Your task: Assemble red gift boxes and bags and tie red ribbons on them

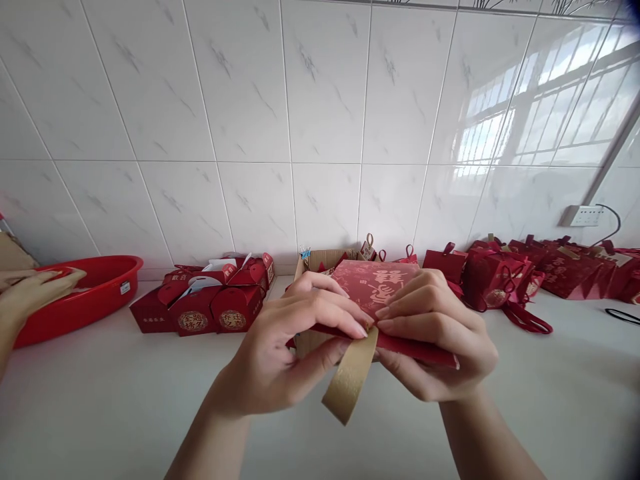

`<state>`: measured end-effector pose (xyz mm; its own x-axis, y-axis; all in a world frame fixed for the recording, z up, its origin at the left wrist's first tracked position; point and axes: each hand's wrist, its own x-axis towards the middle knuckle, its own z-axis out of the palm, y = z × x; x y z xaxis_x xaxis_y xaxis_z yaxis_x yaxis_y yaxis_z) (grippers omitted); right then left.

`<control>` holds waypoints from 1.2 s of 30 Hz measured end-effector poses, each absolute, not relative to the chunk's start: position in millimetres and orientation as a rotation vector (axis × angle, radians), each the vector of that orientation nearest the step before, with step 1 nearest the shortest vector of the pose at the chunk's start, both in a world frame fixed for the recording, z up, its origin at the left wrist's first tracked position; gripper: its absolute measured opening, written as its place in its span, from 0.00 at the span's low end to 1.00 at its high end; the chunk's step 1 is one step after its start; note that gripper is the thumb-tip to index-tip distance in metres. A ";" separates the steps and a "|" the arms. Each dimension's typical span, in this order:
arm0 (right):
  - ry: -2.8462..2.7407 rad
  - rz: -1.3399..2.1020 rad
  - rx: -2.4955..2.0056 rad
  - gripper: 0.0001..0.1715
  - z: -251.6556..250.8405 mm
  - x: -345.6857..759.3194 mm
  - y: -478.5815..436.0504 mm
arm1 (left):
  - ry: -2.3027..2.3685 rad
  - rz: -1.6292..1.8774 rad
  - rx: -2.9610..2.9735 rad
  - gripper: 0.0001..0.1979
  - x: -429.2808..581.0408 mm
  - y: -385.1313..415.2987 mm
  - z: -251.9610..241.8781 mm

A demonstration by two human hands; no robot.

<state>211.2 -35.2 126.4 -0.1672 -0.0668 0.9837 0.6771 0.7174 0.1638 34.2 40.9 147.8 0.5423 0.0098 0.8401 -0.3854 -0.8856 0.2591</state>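
Observation:
Both my hands grip a red gift box [365, 283] with pale printed characters on its face, held tilted above the table. A gold ribbon [353, 380] comes out at its near edge and hangs down toward me. My left hand [300, 340] pinches that edge just left of the ribbon, thumb below and fingers on top. On the ribbon's other side, my right hand [435, 333] holds the edge in the same way, its fingertips close to the ribbon's base. The underside of the box is hidden.
Several red boxes [215, 303] stand to the left, near a red basin [107, 287] where another person's hand [43, 290] reaches in. Behind my hands is a cardboard box [320, 259]. Red gift bags [493, 273] line the right, below a wall socket [583, 215].

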 end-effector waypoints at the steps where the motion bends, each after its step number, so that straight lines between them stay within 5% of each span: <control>1: -1.622 -0.709 -0.505 0.07 126.3 211.2 -35.2 | -0.329 1.321 2.371 0.08 35.5 41.4 148.0; 23: -1.645 -0.651 -0.459 0.05 128.0 207.0 -42.9 | -0.345 1.313 2.406 0.18 29.1 30.5 142.6; 36: -1.577 -0.615 -0.433 0.04 127.0 201.2 -41.9 | -0.252 1.493 2.464 0.11 30.2 28.5 139.8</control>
<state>201.2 -41.9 127.0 -0.1036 -0.0834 0.9911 0.6093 0.7823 0.1296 30.2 28.5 139.8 0.4604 -0.0187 0.8875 -0.2738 -0.9540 0.1220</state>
